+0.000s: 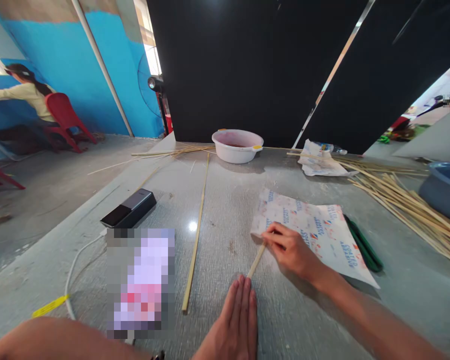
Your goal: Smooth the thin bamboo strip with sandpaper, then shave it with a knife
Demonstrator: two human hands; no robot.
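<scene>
Fingers of our right hand (294, 252) are closed in a pinch on the far end of a thin pale strip (257, 260), right at the near left corner of the printed sheet (322, 235). Whether they've got a bit of the sheet in there too, we honestly can't tell. Our left hand (232, 320) isn't gripping anything that we can see: its fingers are out straight, side by side, palm down, with the strip disappearing under the tips. Makes sense to us, since a flat hand spreads the pressure and would stop something that skinny from rolling or skidding, while the pinch sets its angle

So the strip is low on the desk (221, 200), between our two hands, slanting up and to the right. The sheet lies lettering up, so if it's really abrasive like the print says, the gritty face is probably underneath. It's right by our pinching hand, handy spot tbh. A folded green thing (363, 245) pokes out from its right edge

Another strip (197, 230) lies by itself to the left, easy to spot away from the big bundle (408, 205) over on the right. Black device (135, 202) and white cable (73, 270) are off on the left, which leaves our wrists some elbow room, and the white basin (237, 150) sits at the back, out of the way of our arms
</scene>
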